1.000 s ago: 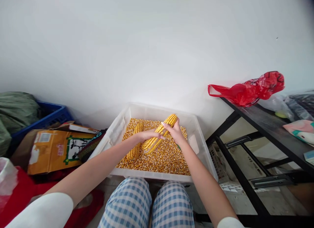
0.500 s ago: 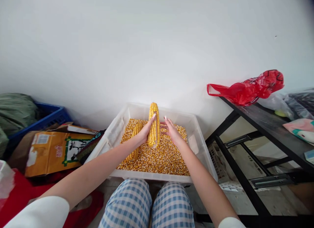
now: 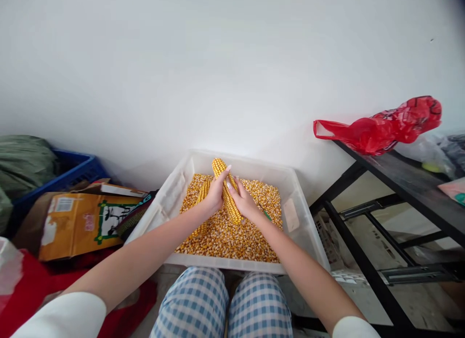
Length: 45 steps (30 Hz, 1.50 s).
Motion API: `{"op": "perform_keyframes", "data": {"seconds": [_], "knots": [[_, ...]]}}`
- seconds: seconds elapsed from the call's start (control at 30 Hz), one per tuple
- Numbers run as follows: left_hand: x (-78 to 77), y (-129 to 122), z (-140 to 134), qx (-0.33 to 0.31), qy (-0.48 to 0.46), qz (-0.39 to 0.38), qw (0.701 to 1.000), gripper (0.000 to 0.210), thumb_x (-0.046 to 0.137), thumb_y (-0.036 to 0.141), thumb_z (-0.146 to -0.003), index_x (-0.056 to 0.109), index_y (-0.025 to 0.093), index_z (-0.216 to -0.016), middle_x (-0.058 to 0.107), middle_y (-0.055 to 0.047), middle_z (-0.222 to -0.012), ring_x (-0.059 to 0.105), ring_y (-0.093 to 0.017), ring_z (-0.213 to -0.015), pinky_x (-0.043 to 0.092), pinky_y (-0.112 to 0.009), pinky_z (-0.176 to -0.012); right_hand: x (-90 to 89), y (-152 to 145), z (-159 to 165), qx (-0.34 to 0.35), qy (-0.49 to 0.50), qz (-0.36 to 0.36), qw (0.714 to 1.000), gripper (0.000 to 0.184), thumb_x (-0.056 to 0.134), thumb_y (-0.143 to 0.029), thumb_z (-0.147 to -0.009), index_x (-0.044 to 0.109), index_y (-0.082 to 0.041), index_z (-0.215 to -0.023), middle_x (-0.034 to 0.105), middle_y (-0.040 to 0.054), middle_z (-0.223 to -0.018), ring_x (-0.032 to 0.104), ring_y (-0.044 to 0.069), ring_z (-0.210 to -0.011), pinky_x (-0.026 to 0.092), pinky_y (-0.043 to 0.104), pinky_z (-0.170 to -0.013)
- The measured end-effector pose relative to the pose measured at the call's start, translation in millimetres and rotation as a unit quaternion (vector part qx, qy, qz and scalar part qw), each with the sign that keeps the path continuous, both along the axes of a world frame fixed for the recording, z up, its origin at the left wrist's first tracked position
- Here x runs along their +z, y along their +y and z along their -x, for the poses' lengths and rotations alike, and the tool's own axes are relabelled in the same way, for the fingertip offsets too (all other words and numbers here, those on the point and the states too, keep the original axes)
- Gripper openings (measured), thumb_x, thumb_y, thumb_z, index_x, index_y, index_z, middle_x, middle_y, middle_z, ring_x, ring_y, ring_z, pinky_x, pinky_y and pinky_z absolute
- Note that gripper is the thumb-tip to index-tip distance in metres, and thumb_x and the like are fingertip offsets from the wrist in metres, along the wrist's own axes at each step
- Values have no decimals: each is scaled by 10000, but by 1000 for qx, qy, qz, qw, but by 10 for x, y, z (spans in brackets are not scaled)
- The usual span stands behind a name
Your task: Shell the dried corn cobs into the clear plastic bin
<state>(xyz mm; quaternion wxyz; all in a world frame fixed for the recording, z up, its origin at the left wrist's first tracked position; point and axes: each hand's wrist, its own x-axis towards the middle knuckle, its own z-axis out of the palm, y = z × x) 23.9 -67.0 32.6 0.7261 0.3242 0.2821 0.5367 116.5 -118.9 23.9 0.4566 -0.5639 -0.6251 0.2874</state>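
Both hands grip one yellow ear of corn (image 3: 233,209), held tilted above a bed of loose corn kernels (image 3: 232,243). My left hand (image 3: 215,192) is closed around its left side, thumb on top. From the right, my right hand (image 3: 244,201) is closed on the same ear, its thumb pressed against the rows near the middle. The kernels lie in a translucent plastic bin (image 3: 308,231). Another ear of corn (image 3: 202,192) rests on them, partly hidden behind my left hand and forearm. A small green thing (image 3: 268,215) shows by my right wrist.
A black metal frame (image 3: 348,241) stands right of the bin, with a red plastic bag (image 3: 385,127) on top. On the left are a yellow cardboard box (image 3: 76,226), a blue crate (image 3: 78,171) and a dark mesh bag (image 3: 138,214). A white wall (image 3: 232,76) rises behind.
My right hand has moved left and closed on the ear of corn, having been apart from it with fingers spread. The ear now leans with its top to the left.
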Motion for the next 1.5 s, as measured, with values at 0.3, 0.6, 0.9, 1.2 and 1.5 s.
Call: {"op": "perform_keyframes", "data": {"seconds": [0.3, 0.6, 0.9, 1.2, 1.5], "knots": [[-17, -81, 17, 66, 8, 6, 998, 404, 717, 400, -588, 578, 145, -869, 633, -38, -735, 605, -155, -684, 476, -255, -661, -26, -45, 186, -66, -20, 39, 997, 547, 210, -567, -873, 400, -261, -1285, 514, 53, -1262, 488, 208, -1147, 342, 387, -978], [41, 30, 73, 53, 10, 34, 998, 480, 663, 470, -620, 587, 139, -960, 655, -59, -730, 620, -184, -660, 494, -295, -653, 27, -5, 90, 32, 67, 40, 996, 516, 390, -588, -812, 490, -278, -1212, 569, 24, -1187, 503, 186, -1119, 346, 350, -977], [31, 14, 81, 42, 16, 49, 998, 421, 657, 435, -640, 588, 150, -942, 659, -59, -733, 628, -196, -669, 498, -297, -638, -27, -34, 148, -27, 45, 44, 998, 524, 272, -583, -853, 503, -263, -1197, 607, 45, -1101, 544, 188, -1049, 373, 356, -943], [78, 40, 107, 53, 13, 65, 996, 461, 672, 466, -619, 583, 145, -937, 654, -57, -723, 624, -190, -651, 503, -295, -630, 29, -16, 11, 79, 56, 59, 994, 566, 466, -567, -782, 433, -297, -1278, 561, 21, -1196, 500, 189, -1123, 325, 375, -1001], [56, 89, 136, 15, 5, 82, 996, 434, 676, 451, -618, 586, 135, -901, 650, -58, -685, 623, -189, -618, 507, -294, -607, 47, -64, 88, 90, 105, 46, 989, 525, 376, -542, -839, 404, -290, -1299, 482, 1, -1293, 428, 155, -1203, 301, 339, -1029]]}}
